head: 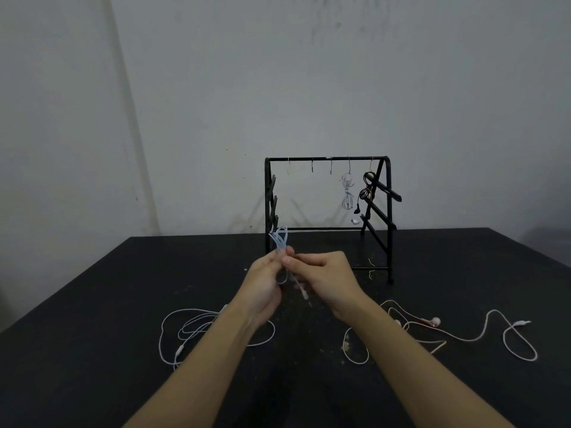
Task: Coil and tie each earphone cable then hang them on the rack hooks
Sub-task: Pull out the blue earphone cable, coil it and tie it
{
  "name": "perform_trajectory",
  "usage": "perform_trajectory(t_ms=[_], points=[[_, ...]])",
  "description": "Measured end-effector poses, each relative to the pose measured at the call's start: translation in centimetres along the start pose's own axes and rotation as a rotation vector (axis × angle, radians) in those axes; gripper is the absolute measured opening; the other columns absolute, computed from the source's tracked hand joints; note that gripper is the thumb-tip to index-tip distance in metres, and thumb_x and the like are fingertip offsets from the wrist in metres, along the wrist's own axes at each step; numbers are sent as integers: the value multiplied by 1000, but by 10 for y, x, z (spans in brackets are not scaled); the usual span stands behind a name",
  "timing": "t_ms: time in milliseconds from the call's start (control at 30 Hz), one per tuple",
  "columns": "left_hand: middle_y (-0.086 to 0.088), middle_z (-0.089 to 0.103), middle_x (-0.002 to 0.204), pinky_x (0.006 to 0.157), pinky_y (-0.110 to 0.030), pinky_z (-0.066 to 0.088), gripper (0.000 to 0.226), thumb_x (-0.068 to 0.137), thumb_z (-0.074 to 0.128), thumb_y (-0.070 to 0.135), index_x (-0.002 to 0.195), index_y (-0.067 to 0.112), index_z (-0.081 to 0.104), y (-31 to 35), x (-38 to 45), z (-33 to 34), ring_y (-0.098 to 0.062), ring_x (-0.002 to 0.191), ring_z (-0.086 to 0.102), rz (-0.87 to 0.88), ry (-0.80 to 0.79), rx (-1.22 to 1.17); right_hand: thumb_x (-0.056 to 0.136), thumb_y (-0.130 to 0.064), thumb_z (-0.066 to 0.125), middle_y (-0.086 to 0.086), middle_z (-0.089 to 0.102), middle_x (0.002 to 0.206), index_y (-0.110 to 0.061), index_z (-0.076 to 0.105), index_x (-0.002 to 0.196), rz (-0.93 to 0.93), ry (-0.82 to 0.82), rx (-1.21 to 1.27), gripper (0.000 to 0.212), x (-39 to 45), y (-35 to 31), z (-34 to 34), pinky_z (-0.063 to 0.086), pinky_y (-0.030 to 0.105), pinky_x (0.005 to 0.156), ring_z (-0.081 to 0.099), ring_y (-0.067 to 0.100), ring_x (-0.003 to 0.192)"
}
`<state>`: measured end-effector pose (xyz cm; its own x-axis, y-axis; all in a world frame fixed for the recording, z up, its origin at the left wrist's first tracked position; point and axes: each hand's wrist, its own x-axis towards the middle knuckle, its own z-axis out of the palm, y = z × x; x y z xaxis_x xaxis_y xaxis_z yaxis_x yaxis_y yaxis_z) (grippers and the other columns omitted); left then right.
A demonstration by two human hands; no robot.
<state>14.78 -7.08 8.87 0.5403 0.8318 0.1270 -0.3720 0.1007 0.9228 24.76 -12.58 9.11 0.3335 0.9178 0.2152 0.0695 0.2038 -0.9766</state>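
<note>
Pinched upright between left hand (262,282) and right hand (321,273) fingers: pale blue coiled earphone cable (280,239), loops up, black wire rack (327,211) hooks straight beyond.

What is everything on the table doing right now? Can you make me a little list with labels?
left hand: left hand grips the blue cable bundle
right hand: right hand pinches the same bundle, beside the left
rack: black rack at the table's far side
hung already: white earphones and black earphones on the rightmost hooks
empty hooks: three, left part of the bar
loose on table: white cable left, pink cable right
table: dark table
</note>
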Motion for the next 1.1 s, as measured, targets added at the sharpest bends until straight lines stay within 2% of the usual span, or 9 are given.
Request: perform_trajectory(t_ms=[167,333,533,667,767,833,900,1000,1100], points=[[-9,55,76,62,-27,44,24,100,33,13,93,7,56,5,0,1,-16,67,52,-26,25,-75,86,-17,64,4,68,63,-12,75,78,-52,27,-199,14,1,0,-2,49,24,57,61,10,59],[-8,50,74,65,-29,44,25,100,34,14,91,6,56,7,1,0,-17,67,50,-35,29,-134,85,-12,64,7,73,76,-14,76,79,-65,8,-179,13,2,3,-1,57,29,73,69,14,75],[-6,47,78,64,-27,44,27,100,34,12,87,6,57,11,4,-2,-14,68,48,-29,55,-158,80,-7,61,14,70,71,-10,75,70,-37,-16,-233,17,0,2,-3,55,36,70,64,18,68],[-5,51,81,67,-26,42,28,99,33,11,84,7,56,11,6,-1,-12,78,49,-3,85,-147,76,-11,60,5,62,56,-12,72,58,-16,-50,-341,22,-2,1,-6,40,33,58,49,16,57],[-8,61,86,70,-31,45,27,100,31,13,84,8,53,10,5,0,-18,86,56,13,14,-133,81,-22,65,3,66,64,-20,73,63,-49,-21,-388,19,-4,-3,-11,48,39,63,56,11,64],[-16,61,89,69,-35,45,27,100,31,16,85,9,52,7,4,-1,-27,84,56,41,-40,7,84,-36,64,-2,65,82,-26,75,77,-86,70,-377,17,-1,-3,-16,50,35,72,58,6,79],[-15,57,84,57,-33,42,27,101,33,20,85,12,52,5,4,-2,-27,74,55,81,-29,208,82,-47,63,-1,65,95,-22,77,84,-101,126,-374,29,2,-1,-16,51,31,76,57,4,91],[-7,51,70,43,-25,41,26,101,34,20,89,9,54,6,4,-2,-12,53,54,158,-25,505,80,-46,66,-7,71,72,-23,76,72,-138,241,-292,26,0,-2,-12,53,22,63,64,0,73],[0,51,67,49,-26,44,25,100,33,17,90,17,56,1,3,-2,-11,56,47,248,-95,845,81,-33,69,-6,72,69,-17,76,81,-133,134,-229,17,-2,-1,-10,45,12,57,63,-4,63]])
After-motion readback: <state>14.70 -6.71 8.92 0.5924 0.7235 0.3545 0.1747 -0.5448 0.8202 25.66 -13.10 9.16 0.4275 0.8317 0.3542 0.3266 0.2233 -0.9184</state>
